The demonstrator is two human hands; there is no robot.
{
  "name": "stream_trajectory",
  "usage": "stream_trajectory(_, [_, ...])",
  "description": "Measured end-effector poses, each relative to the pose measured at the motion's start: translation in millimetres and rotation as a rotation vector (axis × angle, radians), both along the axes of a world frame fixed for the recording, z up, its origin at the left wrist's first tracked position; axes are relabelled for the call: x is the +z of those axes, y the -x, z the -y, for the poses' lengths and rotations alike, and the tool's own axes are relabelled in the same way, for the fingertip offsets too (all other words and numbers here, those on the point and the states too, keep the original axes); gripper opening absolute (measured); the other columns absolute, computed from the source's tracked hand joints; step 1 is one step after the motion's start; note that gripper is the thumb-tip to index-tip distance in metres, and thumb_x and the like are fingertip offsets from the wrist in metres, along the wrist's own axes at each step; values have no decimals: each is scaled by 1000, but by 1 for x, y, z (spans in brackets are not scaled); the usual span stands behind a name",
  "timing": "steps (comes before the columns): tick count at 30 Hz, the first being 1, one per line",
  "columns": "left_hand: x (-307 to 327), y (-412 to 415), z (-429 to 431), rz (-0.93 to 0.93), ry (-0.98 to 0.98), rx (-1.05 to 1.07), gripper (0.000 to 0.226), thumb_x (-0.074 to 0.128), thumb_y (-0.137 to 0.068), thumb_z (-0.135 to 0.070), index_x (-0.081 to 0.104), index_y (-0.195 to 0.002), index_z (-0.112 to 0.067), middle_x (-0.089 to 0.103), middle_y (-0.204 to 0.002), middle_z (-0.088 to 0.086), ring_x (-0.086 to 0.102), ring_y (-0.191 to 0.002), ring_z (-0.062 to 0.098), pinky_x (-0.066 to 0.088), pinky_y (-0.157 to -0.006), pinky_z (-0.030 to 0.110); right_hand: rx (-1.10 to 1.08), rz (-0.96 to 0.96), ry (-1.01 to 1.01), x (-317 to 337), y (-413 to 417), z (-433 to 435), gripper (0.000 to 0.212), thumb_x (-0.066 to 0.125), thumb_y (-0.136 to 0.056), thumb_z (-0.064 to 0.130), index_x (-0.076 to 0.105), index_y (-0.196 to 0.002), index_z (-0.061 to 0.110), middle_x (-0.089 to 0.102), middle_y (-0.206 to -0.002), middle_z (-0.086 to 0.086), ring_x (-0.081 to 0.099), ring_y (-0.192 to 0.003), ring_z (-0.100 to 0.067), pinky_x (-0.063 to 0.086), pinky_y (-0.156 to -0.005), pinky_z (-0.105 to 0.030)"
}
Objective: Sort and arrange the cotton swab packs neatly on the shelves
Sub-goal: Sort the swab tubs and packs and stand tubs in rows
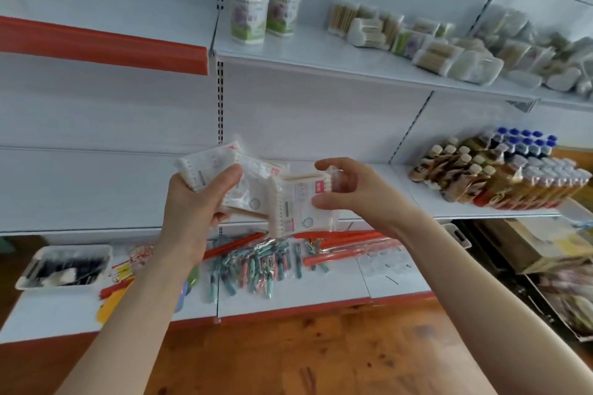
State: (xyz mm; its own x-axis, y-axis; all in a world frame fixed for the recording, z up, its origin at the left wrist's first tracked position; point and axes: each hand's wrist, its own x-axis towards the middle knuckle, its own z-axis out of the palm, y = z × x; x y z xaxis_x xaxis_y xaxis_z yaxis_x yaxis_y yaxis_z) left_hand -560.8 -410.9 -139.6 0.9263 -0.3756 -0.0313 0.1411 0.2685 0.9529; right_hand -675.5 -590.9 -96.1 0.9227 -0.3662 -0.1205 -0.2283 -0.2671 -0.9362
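While both hands sit at frame centre in front of the middle shelf [96, 189], each grips cotton swab packs. Left hand [192, 202]: fingers and thumb curled round a fanned stack of packs [224, 176]. These are flat, clear, crinkly film bags with white tips in rows along the edge, pale wooden sticks inside and pink label corners. Right hand [359, 192]: thumb and fingertips pinch the right edge of a single pack [298, 205], same type, touching the stack's lower right side. The held packs hide part of the middle shelf's front lip.

Upper shelf [321, 54], upper centre to right: two round tubs of swabs [248, 18], upright, side by side, green-and-purple printed labels. Right of them is a loose heap of swab packs [433, 51], rectangular bags and rounded clear boxes at mixed angles, blurred toward the right edge.

Middle shelf, right: rows of small bottles [497, 170], brown with pale caps, blue caps at the back.

Bottom shelf [288, 298], below the hands:
- bagged clothes pegs [256, 263], teal and pink
- red-orange plastic strips [346, 244]
- white rectangular tray [64, 266] of dark items, lower left

The left forearm crosses this shelf. Red-orange rail [102, 42] on the upper-left shelf edge. Wooden floor [321, 346] along the bottom.
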Motion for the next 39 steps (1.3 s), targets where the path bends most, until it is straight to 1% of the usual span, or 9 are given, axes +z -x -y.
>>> stream_trajectory(6, [8, 9, -16, 78, -16, 65, 14, 75, -75, -21, 62, -71, -23, 65, -62, -8, 62, -64, 12, 49, -68, 34, -17, 121, -81, -1, 0, -14, 34, 71, -73, -2, 59, -100, 14, 70, -88, -1, 68, -77, -7, 55, -70, -19])
stream_trajectory(9, [10, 14, -23, 107, 6, 79, 11, 69, -79, -20, 61, -72, -22, 65, -58, -12, 62, -57, 5, 49, -63, 28, 3, 156, -64, -2, 0, -23, 23, 70, -74, -2, 63, -92, 10, 69, -84, -1, 66, -73, -7, 55, -73, -20])
stream_trajectory(15, [21, 10, -33, 153, 64, 55, 9, 67, -81, -17, 62, -76, -22, 66, -60, -12, 63, -57, 3, 51, -53, 20, 11, 114, -130, 1, -2, -36, 18, 63, -85, 9, 58, -99, 18, 71, -84, -3, 67, -77, -15, 56, -80, -32])
stream_trajectory(19, [31, -13, -47, 196, 100, 20, 15, 77, -71, -21, 64, -77, -24, 66, -66, -9, 64, -63, 7, 51, -56, 25, -15, 115, -188, 10, -19, -53, 14, 60, -87, 11, 55, -99, 15, 69, -80, -3, 66, -69, -13, 57, -68, -27])
stream_trajectory(21, [37, -32, -61, 224, 101, 23, 20, 76, -64, -28, 62, -77, -24, 66, -69, -6, 64, -65, 9, 52, -56, 26, -31, 143, -208, 14, -36, -68, 13, 60, -86, 9, 55, -98, 11, 68, -81, -5, 66, -69, -14, 58, -67, -28])
stream_trajectory(26, [59, -92, -111, 287, 165, 90, 11, 70, -80, -17, 61, -76, -23, 67, -69, -7, 66, -65, 7, 53, -55, 26, -84, 254, -156, 26, -90, -112, 16, 61, -83, 4, 58, -98, 7, 62, -83, -7, 64, -69, -13, 57, -68, -26])
stream_trajectory(28, [66, -119, -138, 304, 215, 112, 14, 76, -75, -20, 63, -77, -25, 69, -70, -9, 68, -68, 8, 53, -54, 24, -91, 300, -139, 33, -114, -131, 16, 60, -82, 1, 59, -97, 7, 62, -82, -6, 64, -69, -13, 56, -68, -24])
stream_trajectory(31, [73, -154, -181, 308, 256, 160, 29, 79, -62, -34, 63, -85, -27, 71, -77, -9, 70, -76, 10, 55, -54, 23, -86, 388, -138, 46, -152, -159, 13, 58, -82, -1, 60, -93, 7, 67, -76, -1, 65, -67, -11, 56, -68, -23])
stream_trajectory(39, [96, -227, -259, 299, 278, 289, 36, 72, -77, -25, 58, -110, -19, 71, -87, -10, 70, -80, 7, 55, -56, 22, -90, 492, 89, 106, -270, -205, 18, 62, -83, -3, 61, -98, 7, 66, -85, -3, 64, -77, -14, 55, -77, -26])
